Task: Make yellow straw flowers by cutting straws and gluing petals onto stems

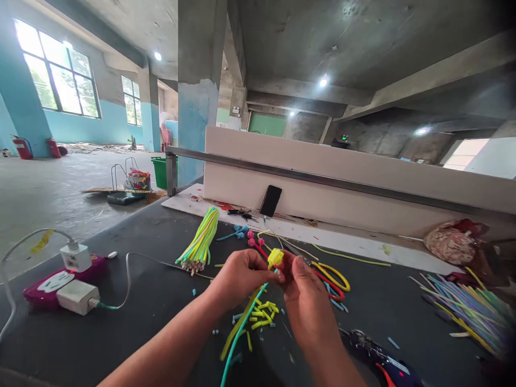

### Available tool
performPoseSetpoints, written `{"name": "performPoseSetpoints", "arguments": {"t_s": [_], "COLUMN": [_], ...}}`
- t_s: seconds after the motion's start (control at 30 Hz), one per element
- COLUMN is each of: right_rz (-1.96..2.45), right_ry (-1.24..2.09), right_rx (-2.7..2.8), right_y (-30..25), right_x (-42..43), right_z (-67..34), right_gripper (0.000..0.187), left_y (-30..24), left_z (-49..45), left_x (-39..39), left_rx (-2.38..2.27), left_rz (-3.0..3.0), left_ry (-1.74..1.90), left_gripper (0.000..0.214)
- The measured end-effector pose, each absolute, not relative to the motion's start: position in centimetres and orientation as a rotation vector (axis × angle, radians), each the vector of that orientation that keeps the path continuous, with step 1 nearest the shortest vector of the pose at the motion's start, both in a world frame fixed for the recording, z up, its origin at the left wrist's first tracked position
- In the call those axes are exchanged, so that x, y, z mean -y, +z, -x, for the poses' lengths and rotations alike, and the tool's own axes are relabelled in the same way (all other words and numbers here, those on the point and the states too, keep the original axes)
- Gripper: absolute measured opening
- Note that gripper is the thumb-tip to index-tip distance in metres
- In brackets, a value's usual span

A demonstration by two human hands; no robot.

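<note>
Short yellow fuzzy bits (262, 323) lie loose. Beyond, the left hand (242, 277) pinches a green fuzzy stem (250, 310) under a lumpy yellow bud (276, 257), perhaps half-made — the right hand (308, 303) curls close, grip unclear. Farther, pink fuzzy buds (251, 242) look done.

Yellow piece (276, 257): soft, fuzzy-looking, matt. Bundled stems (204, 232): same matt fuzz. Desk (139, 234): matt black, smooth. Phone (271, 200): smooth, dark, glass-like front. Rail (290, 169): dull grey metal. White panel (229, 180): smooth, matt, foam-like. Adaptors (76, 297): smooth white plastic. Power strip (37, 293): purple plastic, slight sheen. Pillar (201, 40): rough concrete on top, matt blue paint below. Patterned bag (453, 244): crinkled (cloth or film, can't tell).
</note>
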State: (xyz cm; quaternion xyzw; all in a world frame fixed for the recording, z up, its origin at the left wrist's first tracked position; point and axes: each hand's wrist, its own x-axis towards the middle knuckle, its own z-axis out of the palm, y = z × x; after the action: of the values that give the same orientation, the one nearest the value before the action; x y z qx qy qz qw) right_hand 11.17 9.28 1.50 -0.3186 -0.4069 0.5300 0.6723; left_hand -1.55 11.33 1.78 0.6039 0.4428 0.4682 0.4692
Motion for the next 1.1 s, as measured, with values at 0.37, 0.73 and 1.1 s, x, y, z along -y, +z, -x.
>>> {"name": "performPoseSetpoints", "arguments": {"t_s": [0.37,0.73,1.1], "right_rz": [0.709,0.698,0.631], "right_ry": [1.344,1.428,1.520], "right_rx": [0.792,0.852,0.738], "right_y": [-1.1,-0.9,-1.5], "right_x": [-9.7,-9.5,-9.8], "right_z": [-11.8,-12.1,-12.0], "right_gripper": [0.018,0.013,0.012], "left_y": [-1.4,-0.4,-0.4], "left_z": [0.3,0.5,0.3], "left_x": [-11.0,-10.7,-10.7], "left_rx": [-0.829,-0.670,-0.747], "left_rz": [-1.233,-0.998,-0.982], "left_ry": [0.927,1.060,1.049], "left_gripper": [0.018,0.032,0.029]}}
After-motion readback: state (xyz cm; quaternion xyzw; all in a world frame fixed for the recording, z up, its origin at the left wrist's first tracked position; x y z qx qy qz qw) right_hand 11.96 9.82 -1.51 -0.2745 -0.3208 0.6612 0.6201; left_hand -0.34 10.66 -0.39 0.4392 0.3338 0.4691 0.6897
